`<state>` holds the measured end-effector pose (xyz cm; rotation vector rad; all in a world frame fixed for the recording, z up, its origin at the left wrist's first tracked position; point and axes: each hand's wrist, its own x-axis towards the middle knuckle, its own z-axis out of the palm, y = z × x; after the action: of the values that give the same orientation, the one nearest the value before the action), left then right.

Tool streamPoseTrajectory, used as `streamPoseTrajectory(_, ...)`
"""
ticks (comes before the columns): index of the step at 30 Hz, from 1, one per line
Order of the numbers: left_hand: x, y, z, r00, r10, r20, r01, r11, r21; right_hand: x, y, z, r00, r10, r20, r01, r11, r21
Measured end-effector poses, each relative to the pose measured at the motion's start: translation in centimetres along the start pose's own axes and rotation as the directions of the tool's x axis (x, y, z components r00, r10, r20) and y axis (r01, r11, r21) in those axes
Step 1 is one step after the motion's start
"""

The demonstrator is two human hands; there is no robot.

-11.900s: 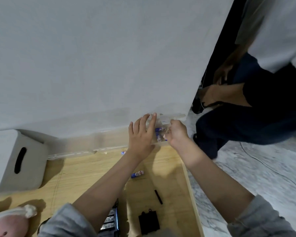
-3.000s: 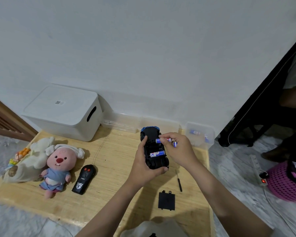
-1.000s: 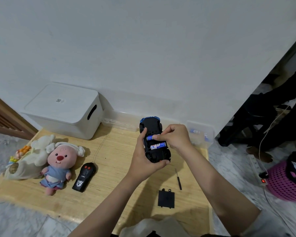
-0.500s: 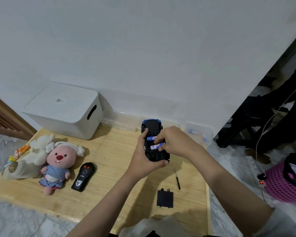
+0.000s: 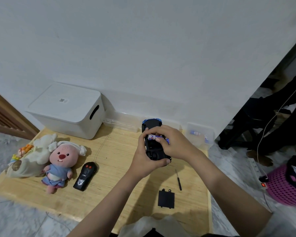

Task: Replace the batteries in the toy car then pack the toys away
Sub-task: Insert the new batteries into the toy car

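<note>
Car [image 5: 152,152] sits belly-up at frame centre, above the wooden surface [image 5: 120,170]. Left hand [image 5: 143,157] has its fingers wrapped around the body from the left. Right hand [image 5: 173,142] has fingers pinched shut on a battery [image 5: 152,136] in the open bay; its label is white, blue and red, lettering too small to read. Remote [image 5: 85,176], lower left, has a wolf-head logo with unreadable text. White box [image 5: 67,110], upper left, carries a QR sticker. Battery cover [image 5: 166,199] and screwdriver [image 5: 178,179] lie lower right, near each other.
</note>
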<state>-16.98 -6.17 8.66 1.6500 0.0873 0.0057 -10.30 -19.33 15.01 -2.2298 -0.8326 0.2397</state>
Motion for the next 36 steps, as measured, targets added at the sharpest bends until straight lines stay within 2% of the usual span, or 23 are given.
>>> streamPoseTrajectory(9,0.3,0.4,0.1,0.999,-0.047,0.006,0.048,0.996,-0.08,-0.2,0.6,0.3,0.99,0.021,-0.138,-0.006,0.994,0.11)
streamPoseTrajectory(13,0.2,0.5,0.1,0.999,-0.03,0.016,0.031,0.996,-0.088,0.0,1.1,0.4,0.99,-0.038,-0.138,0.039,0.999,0.006)
streamPoseTrajectory(23,0.1,0.8,-0.8,0.998,0.059,-0.035,-0.057,0.997,0.058,0.6,1.5,0.7,0.99,-0.104,-0.098,0.084,0.978,-0.19)
streamPoseTrajectory(36,-0.5,0.7,-1.3,0.985,0.14,-0.105,-0.131,0.988,0.085,1.0,0.7,0.4,0.994,-0.108,-0.02,0.1,0.964,-0.246)
